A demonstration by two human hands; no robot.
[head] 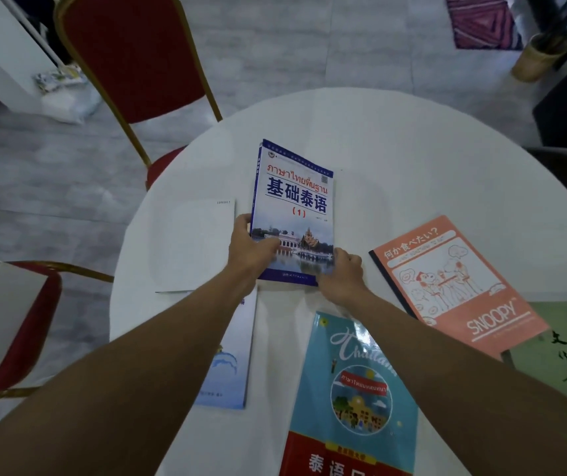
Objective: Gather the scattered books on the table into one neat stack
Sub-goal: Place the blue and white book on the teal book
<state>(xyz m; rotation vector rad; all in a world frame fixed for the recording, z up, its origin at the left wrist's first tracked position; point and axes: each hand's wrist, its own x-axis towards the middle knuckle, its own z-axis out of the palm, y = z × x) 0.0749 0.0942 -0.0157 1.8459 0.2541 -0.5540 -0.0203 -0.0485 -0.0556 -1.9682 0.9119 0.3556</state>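
A blue-and-white Thai textbook (pixel 294 201) sits mid-table, and both hands grip its near end. My left hand (pixel 249 250) clasps its near-left edge, thumb on the cover. My right hand (pixel 342 271) pinches its near-right corner. A plain white book (pixel 194 245) lies to the left. A light-blue book (pixel 232 359) is partly hidden under my left forearm. A teal-and-red Thailand book (pixel 351 400) lies near me. An orange Snoopy notebook (pixel 454 286) lies on the right, overlapping a green book (pixel 564 348) at the right edge.
The round table (pixel 395 149) has a white cloth. A red chair with a gold frame (pixel 131 56) stands at the far left. Another red chair (pixel 17 324) with a grey object on it is at the near left. A woven basket (pixel 540 58) stands on the floor.
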